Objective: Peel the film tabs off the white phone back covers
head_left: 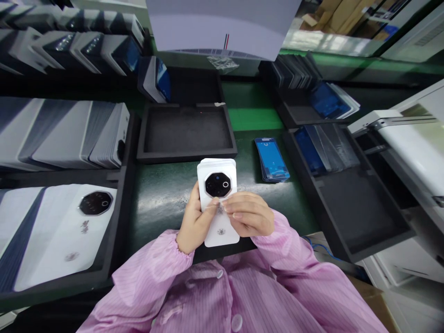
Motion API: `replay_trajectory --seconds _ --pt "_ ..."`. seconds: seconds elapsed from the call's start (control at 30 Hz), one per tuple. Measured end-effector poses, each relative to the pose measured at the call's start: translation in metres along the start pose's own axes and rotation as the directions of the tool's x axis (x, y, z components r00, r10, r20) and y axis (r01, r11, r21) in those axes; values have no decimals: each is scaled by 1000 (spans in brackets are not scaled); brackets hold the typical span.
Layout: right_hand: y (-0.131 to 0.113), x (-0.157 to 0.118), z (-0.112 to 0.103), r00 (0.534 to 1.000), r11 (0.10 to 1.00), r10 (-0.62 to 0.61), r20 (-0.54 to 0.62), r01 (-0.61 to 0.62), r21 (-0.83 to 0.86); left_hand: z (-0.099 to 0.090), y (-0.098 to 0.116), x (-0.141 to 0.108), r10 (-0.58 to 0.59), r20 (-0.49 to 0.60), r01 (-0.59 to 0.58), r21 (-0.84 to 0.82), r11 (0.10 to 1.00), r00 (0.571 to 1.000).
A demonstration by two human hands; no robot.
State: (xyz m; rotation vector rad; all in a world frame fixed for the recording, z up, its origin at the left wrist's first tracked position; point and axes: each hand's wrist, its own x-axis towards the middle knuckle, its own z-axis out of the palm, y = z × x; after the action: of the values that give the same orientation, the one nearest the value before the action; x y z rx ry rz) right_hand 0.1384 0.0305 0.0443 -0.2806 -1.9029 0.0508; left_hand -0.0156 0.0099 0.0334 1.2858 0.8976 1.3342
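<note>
the white panel (219,221) lies between the two hands, just right of the left hand (194,224) and just left of the right hand (250,215), its long axis pointing nearly straight away from the body. the left hand is the one that holds it, curled part-way around the near left edge with the thumb laid over the face; its other fingers are mostly hidden behind. the right hand is bent in over the right edge, fingertips gathered near the left thumb tip; whether they pinch something thin, i cannot tell. just ahead of those fingertips is the dark lens plate (218,185), and nearer the body, below them, the small round emblem (221,231). a second edge shows at the panel's far end, so more than one may be held. ahead and to the right of the right hand, a stack of blue sheets (274,159) rests on the tabletop (157,194); ahead of the left hand, apart from it, sits a black tray (189,154).
</note>
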Motion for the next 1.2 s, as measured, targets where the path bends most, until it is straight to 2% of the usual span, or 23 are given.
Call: replay_trajectory --seconds 0.3,0.53,0.9,1.0,1.07,1.13,1.2 --pt "3 -6 1 1000 999 9 -8 -10 -37 1 1 2 -88 4 88 -13 996 996" --pt "1 -1 0 1000 996 15 4 -14 -83 0 0 -1 -140 13 141 -55 989 990" --pt "1 2 -1 999 986 48 -10 -49 -162 3 3 0 -168 -9 167 -82 983 986" --pt "1 1 0 990 956 138 -27 -140 -258 4 3 -1 -175 -7 173 -111 979 985" --pt "0 2 0 968 897 247 -48 -247 -366 4 2 -1 -198 -15 194 -142 971 980" --pt "1 3 -2 924 832 378 -52 -364 -418 5 0 -2 -235 -13 229 -180 957 972" --pt "3 4 -5 856 786 516 -9 -478 -392 6 -2 -1 -282 4 276 -220 936 959"
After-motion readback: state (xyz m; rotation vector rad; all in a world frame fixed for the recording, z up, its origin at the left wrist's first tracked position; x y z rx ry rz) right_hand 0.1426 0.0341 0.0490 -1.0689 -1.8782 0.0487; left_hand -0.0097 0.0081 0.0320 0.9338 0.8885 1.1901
